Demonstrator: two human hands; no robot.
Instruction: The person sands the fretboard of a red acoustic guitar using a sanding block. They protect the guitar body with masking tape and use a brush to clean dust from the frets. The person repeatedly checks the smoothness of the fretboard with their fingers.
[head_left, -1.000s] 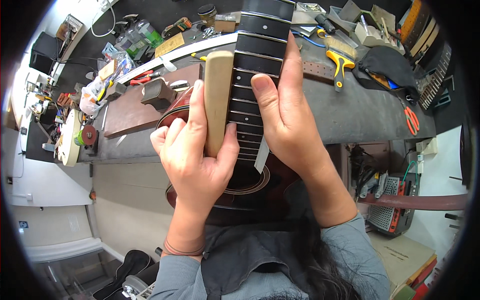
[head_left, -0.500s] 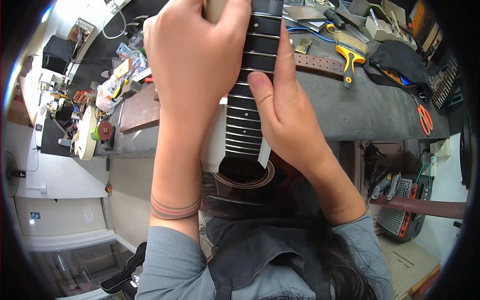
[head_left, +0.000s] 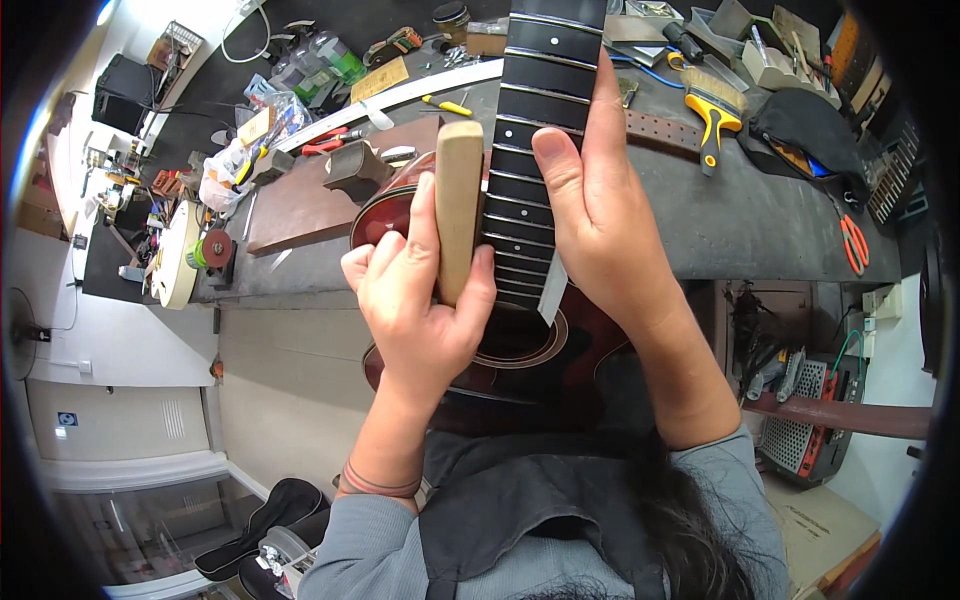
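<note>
An acoustic guitar with a dark red body (head_left: 590, 330) lies against my front, its black fretboard (head_left: 522, 150) running away from me. My left hand (head_left: 410, 310) grips a pale wooden block (head_left: 459, 200) with rounded ends. The block stands along the left edge of the fretboard, close to the frets near the body; whether it touches the edge I cannot tell. My right hand (head_left: 615, 240) is wrapped around the right side of the neck, thumb resting by the fretboard and fingers mostly hidden underneath. A pale strip (head_left: 553, 288) borders the fretboard's lower right corner.
On the dark workbench (head_left: 690, 235) lie a brown board (head_left: 300, 215), a dark block (head_left: 355, 170), a yellow-handled brush (head_left: 712, 115), orange-handled pliers (head_left: 853, 243) and a black pouch (head_left: 805, 135). A long white straightedge (head_left: 400, 98) stretches behind. An amplifier (head_left: 800, 430) stands at right.
My left hand has come back toward me along the neck, bringing the wooden block into full view. The neck and my right hand have shifted slightly right. A pale sheet left of the fretboard no longer shows.
</note>
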